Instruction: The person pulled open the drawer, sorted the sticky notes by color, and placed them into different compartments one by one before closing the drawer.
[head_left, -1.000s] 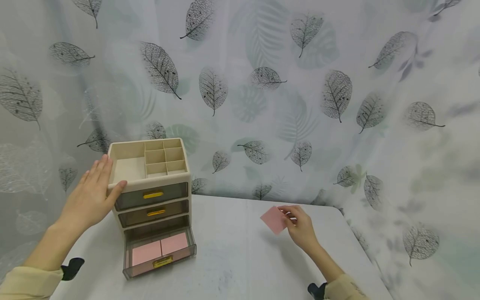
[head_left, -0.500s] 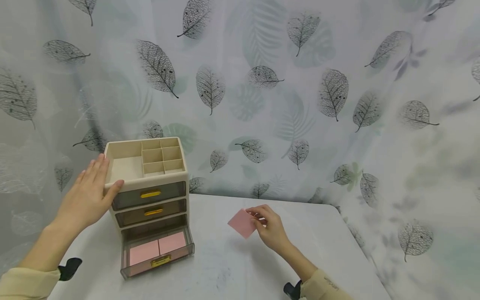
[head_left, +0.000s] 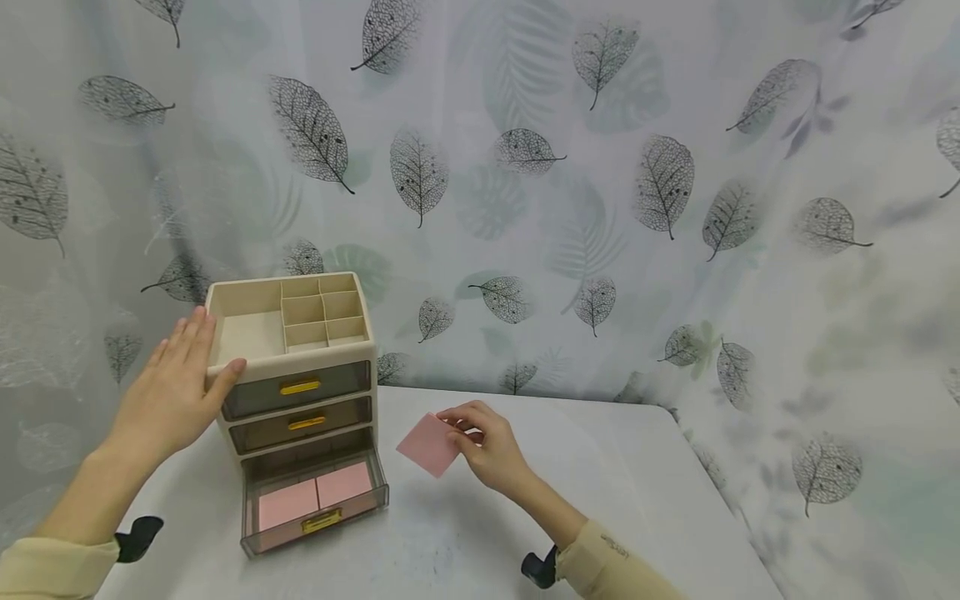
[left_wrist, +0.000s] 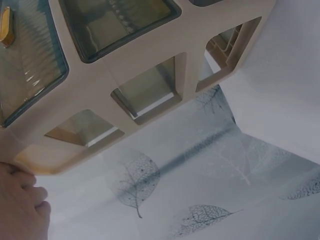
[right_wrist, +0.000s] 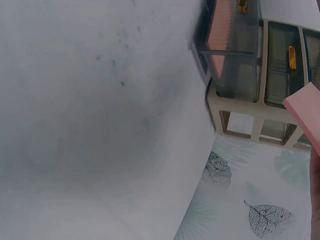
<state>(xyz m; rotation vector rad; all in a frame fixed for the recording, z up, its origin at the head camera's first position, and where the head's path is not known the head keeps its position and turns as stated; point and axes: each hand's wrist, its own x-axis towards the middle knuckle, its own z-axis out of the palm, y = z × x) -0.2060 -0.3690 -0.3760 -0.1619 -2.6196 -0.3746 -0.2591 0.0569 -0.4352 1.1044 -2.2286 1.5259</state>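
A cream desktop organizer [head_left: 292,364] with smoky see-through drawers stands on the left of the table. My left hand [head_left: 168,396] rests along its upper left side, fingers straight and thumb on the front top edge. Its bottom drawer [head_left: 367,504] is pulled out, and two pink sticky note pads [head_left: 288,504] lie side by side in it. Right of that drawer, my right hand [head_left: 491,446] pinches another pink sticky note pad [head_left: 427,446] by one corner, above the table. The right wrist view catches this pad's edge [right_wrist: 306,110] and some of its thickness.
Yellow handles mark the two closed drawers [head_left: 300,408] above. The organizer's top tray [head_left: 255,333] has one large section and several small ones. A leaf-printed curtain [head_left: 480,208] hangs behind the white table [head_left: 600,467].
My right hand has carried the pink sticky note pad leftward across the table, close to the open drawer. The left hand stays on the organizer. The head view has shifted slightly.
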